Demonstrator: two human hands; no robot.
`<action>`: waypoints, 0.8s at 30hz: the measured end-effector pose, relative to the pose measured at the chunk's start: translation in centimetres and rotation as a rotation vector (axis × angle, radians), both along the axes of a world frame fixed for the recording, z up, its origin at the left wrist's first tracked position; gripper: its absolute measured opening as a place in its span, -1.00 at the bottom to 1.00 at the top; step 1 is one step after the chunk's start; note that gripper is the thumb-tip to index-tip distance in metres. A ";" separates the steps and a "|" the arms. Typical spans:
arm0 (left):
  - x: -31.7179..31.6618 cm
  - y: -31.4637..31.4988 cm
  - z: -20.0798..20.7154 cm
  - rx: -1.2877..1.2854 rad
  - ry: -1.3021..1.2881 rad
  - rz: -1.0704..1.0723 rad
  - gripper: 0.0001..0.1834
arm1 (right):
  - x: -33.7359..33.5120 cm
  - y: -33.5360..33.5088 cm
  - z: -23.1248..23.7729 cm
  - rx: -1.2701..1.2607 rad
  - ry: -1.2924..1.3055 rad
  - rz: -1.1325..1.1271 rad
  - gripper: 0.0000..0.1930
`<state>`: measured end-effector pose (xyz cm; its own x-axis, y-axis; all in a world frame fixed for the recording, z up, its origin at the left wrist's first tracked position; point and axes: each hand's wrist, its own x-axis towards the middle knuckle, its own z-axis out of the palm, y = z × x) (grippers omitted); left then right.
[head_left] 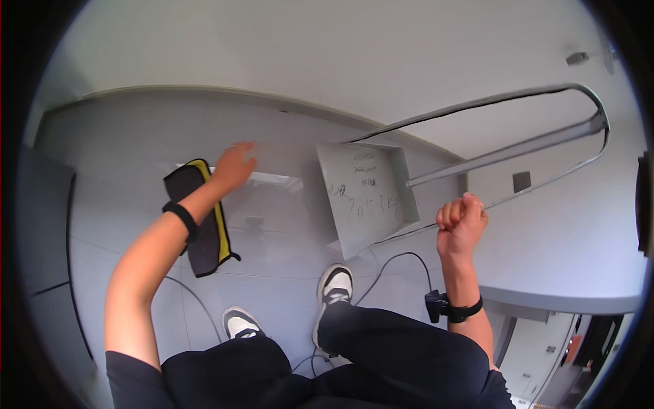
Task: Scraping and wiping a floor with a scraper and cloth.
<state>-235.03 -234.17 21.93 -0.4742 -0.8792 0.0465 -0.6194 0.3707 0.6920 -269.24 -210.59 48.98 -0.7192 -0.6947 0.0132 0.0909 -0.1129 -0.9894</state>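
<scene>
My right hand (463,217) is closed around the lower rod of a metal frame. The rod runs to a pale metal dustpan-like tray (368,194) with dark handwriting on it. From the tray a long looped frame (507,144) stretches to the upper right, with a thicker bar along its middle. My left hand (235,165) is held over the floor left of the tray, its fingers apart and slightly blurred, with nothing in it. A grey cloth with yellow edging (208,228) lies on the floor, partly hidden under my left forearm.
Glossy grey floor tiles (272,235) meet a pale wall (300,48) ahead. Thin black cables (392,262) run past my shoes (335,285). A dark cabinet (48,225) stands at the left; a white curved tabletop (558,245) is at the right, above shelves (545,347).
</scene>
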 end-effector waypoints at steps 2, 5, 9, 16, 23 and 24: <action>-0.1 -0.4 -0.4 -0.017 0.014 -0.032 -0.56 | -1.5 1.3 -0.4 -0.003 0.055 -0.086 -0.60; 0.2 -0.5 -1.0 0.037 0.025 -0.011 -0.58 | -3.9 2.4 -1.5 -0.008 0.122 -0.210 -0.58; 2.4 -0.2 -2.0 0.002 0.024 0.010 -0.59 | -8.3 2.5 -3.4 0.003 0.192 -0.328 -0.54; 6.9 0.1 -3.2 -0.008 -0.074 0.076 -0.59 | -15.3 0.3 -5.8 0.038 0.344 -0.431 -0.57; 9.5 0.8 -3.7 -0.007 -0.141 0.103 -0.60 | -19.3 -1.0 -7.6 0.153 0.485 -0.567 -0.64; 9.7 0.8 -3.8 -0.042 -0.148 0.104 -0.61 | -20.1 -0.8 -7.8 0.161 0.479 -0.585 -0.64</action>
